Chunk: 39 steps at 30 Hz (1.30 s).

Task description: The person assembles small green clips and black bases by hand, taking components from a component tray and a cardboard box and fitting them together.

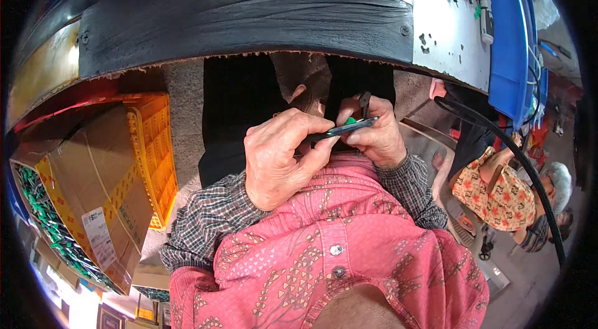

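Note:
Close to my body, both hands meet around a slim dark piece with a bright green part (345, 129). My left hand (280, 151) pinches its near-left end between thumb and fingers. My right hand (381, 136) grips the other end, thumb along its side. A small black part (364, 102) sticks up by the right fingers; whether it belongs to the same piece I cannot tell. The fingers hide much of the piece, so its exact kind does not show.
Ahead runs a workbench edge with a black cover (249, 20). On the left, a cardboard box (93, 173) full of green and black pieces stands beside a yellow crate (163, 161). A blue bin (511, 48), a black cable (529, 170) and another person (498, 189) are at right.

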Available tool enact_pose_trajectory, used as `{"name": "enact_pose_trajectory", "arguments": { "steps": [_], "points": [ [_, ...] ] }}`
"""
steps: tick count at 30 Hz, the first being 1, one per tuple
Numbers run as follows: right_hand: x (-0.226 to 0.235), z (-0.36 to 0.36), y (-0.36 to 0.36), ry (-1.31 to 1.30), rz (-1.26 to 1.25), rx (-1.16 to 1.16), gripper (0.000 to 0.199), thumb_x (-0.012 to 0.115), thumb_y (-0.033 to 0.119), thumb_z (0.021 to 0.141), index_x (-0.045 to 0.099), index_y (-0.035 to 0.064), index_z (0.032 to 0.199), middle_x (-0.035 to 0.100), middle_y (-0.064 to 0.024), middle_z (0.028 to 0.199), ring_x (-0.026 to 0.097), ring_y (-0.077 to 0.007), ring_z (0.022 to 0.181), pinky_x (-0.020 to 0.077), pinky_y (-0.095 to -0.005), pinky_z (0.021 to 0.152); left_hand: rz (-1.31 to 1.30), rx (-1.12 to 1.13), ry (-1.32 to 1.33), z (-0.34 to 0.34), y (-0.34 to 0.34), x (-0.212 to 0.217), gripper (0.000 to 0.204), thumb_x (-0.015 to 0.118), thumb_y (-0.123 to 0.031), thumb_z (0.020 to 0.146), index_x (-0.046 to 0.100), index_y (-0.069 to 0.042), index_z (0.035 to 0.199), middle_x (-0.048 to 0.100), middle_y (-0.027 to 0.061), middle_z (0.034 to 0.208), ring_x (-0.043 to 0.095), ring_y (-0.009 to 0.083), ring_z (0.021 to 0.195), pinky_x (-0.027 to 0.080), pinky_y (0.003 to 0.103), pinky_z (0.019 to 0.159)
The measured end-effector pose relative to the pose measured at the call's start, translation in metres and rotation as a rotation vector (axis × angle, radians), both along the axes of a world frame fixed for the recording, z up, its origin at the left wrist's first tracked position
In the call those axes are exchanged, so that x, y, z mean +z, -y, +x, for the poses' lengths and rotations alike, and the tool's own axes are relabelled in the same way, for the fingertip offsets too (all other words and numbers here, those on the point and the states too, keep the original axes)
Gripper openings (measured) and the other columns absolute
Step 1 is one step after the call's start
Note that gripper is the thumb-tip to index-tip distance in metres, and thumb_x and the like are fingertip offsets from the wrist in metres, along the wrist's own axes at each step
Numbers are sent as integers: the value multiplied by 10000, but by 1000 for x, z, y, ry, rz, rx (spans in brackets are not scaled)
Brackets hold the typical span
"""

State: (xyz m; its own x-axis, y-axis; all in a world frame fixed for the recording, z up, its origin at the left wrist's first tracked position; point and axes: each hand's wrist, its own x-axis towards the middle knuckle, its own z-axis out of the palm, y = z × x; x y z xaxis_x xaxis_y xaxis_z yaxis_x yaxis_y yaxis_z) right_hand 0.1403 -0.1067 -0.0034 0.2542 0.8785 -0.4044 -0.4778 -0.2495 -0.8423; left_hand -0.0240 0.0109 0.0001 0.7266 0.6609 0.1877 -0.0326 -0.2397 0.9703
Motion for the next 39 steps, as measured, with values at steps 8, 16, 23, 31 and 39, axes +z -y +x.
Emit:
{"name": "enact_pose_trajectory", "arguments": {
  "steps": [8,16,23,31,39],
  "points": [
    [-7,4,4,-212,-97,-13,232,735,34,730,655,-12,943,580,-1,705,422,-31,507,307,-179,440,-62,-2,-14,4,-1,-1,207,738,12,703,644,-30,883,648,63,771,599,115,594,440,225,484],
    [-11,6,6,-163,-98,-16,241,737,39,725,653,-11,946,573,3,697,401,-32,501,287,-188,444,-67,28,-1,8,-1,-2,182,737,1,696,637,-20,846,638,65,734,572,131,505,439,242,441],
    [-10,6,4,-68,-44,5,218,735,48,731,653,-12,924,583,2,710,411,-32,509,292,-188,444,-85,26,1,8,-2,-2,187,741,-1,693,638,-20,847,638,62,733,573,127,507,440,238,440],
    [-7,7,1,43,-102,-11,367,795,112,654,610,-67,916,574,-60,730,457,-66,490,318,-197,404,-72,17,9,7,-4,-2,181,737,0,700,640,-19,851,647,63,746,589,131,530,452,236,442],
    [-9,7,1,-29,-107,-16,298,782,104,692,629,-32,909,572,-13,702,429,-42,495,303,-187,421,-68,25,7,6,-4,-4,187,742,-2,695,642,-24,852,647,57,748,583,128,526,453,237,450]
  ]
}}
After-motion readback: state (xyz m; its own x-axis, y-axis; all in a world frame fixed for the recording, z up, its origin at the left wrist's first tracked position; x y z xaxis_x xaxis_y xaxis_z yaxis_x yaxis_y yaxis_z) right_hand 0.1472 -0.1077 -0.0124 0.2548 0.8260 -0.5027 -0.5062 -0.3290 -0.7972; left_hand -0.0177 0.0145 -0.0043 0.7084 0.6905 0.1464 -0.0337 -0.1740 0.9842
